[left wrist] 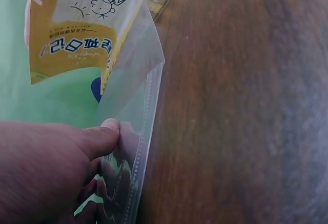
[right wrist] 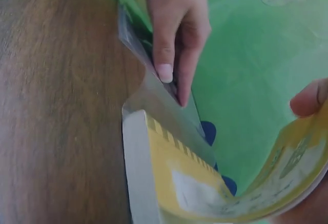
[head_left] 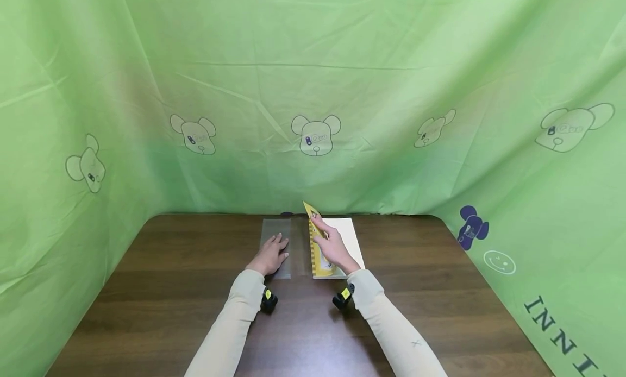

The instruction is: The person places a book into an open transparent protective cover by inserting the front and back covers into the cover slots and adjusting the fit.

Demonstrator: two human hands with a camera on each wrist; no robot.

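Observation:
A yellow paperback book (head_left: 320,262) with cartoon drawings lies on the table, its white pages (head_left: 348,233) showing on the right. My right hand (head_left: 335,247) pinches the book's front cover, which bends up in a curve in the right wrist view. Clear plastic book-cover film (head_left: 301,252) extends left from the spine. On the film's left part rests my left hand (head_left: 269,256), its fingers fairly straight. In the left wrist view the thumb (left wrist: 105,138) touches the plastic sleeve (left wrist: 134,108), which has a dotted seam along its edge.
The brown wooden table (head_left: 195,301) reaches back to a green cloth (head_left: 254,176) printed with bear faces. Both wrists wear small black cameras (head_left: 268,301). The book and film lie near the table's far edge.

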